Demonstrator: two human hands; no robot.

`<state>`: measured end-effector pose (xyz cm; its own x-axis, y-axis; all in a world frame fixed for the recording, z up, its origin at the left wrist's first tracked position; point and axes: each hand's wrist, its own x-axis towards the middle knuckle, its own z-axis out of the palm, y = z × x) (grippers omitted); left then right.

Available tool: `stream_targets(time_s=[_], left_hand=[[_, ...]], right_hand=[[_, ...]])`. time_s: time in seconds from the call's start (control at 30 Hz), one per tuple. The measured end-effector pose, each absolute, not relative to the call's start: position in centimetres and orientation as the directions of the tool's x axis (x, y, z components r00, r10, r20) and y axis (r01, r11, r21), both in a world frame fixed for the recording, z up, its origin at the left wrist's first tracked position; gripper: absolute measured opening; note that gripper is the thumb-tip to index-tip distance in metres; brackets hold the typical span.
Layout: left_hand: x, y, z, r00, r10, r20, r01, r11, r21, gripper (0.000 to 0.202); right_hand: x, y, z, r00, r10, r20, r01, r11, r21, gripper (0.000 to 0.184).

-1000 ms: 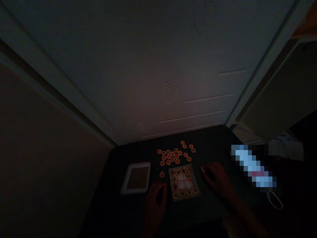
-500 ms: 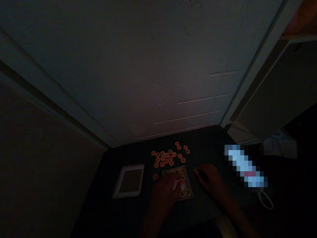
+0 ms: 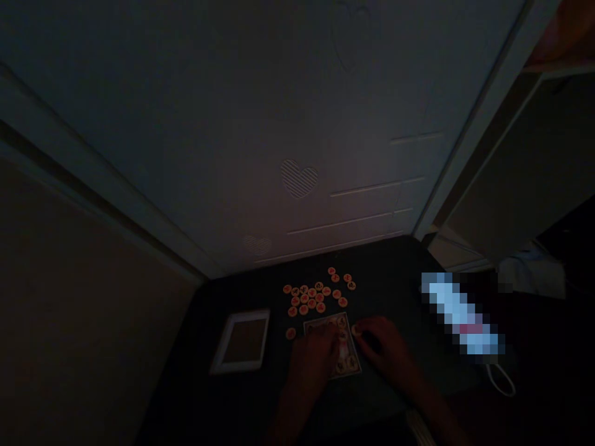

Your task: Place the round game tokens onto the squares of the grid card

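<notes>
The right hand pinched a xiangqi piece just beside the square tray; the left hand covered part of the tray, its grip indeterminable.

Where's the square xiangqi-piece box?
In the head view, the xiangqi-piece box lies low, just right of centre, its left part beneath the left hand, the right hand at its right edge.

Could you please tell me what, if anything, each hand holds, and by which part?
The right hand holds a round piece by its edge; whether the left hand holds anything is unclear.
</notes>
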<state>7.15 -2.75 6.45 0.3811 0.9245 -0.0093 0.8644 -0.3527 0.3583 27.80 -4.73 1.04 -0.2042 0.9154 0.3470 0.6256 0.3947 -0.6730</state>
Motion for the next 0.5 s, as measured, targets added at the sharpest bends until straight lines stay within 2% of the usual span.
stream_targets(time_s=[0.2,0.5], left_hand=[[7.6,-2.7,6.1,0.409,0.912,-0.008,0.834,-0.37,0.409,0.021],[7.1,-3.0,5.6,0.381,0.924,0.018,0.84,-0.354,0.41,0.015]], right_hand=[[28.0,-4.7,0.3,-0.166,0.927,0.337,0.618,0.364,-0.697,0.019],[28.0,-4.6,-0.1,-0.104,0.926,0.362,0.602,0.348,-0.718,0.018]])
